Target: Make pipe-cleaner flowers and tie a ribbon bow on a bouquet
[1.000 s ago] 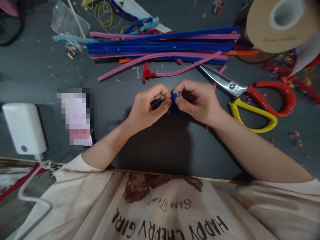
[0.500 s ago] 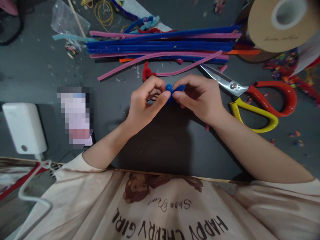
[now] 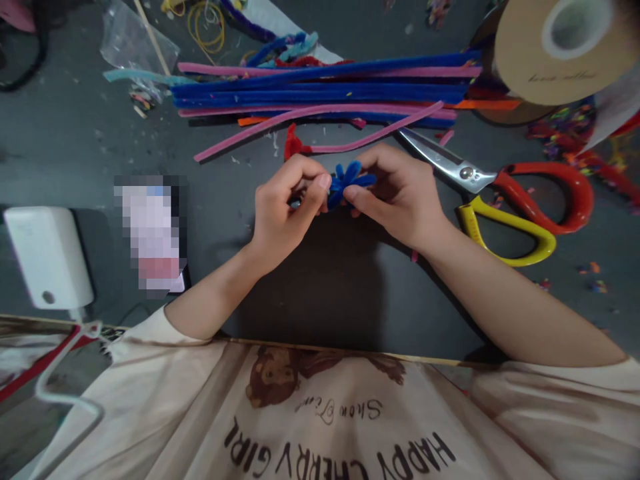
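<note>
A blue pipe-cleaner flower [image 3: 351, 175] with several looped petals is held between my two hands, above the dark table. My left hand [image 3: 293, 207] is closed, thumb and forefinger pinching its left side. From the right, my right hand [image 3: 395, 193] grips another petal between thumb and fingers. The flower's underside is partly hidden by the fingers. Just beyond my hands lie a red pipe-cleaner piece [image 3: 293, 142] and a pink pipe cleaner [image 3: 350, 145] that touches it.
Blue and pink pipe cleaners [image 3: 310, 92] lie in a bundle across the back. Scissors [image 3: 467, 173] with red and yellow handles rest at right, near a ribbon spool [image 3: 530, 60]. At left are a phone [image 3: 153, 233] and a white power bank [image 3: 49, 257] with a cable.
The blue flower has turned and its petals now show spread apart. My left thumb and fingers have shifted slightly left. My right hand stays close to its place.
</note>
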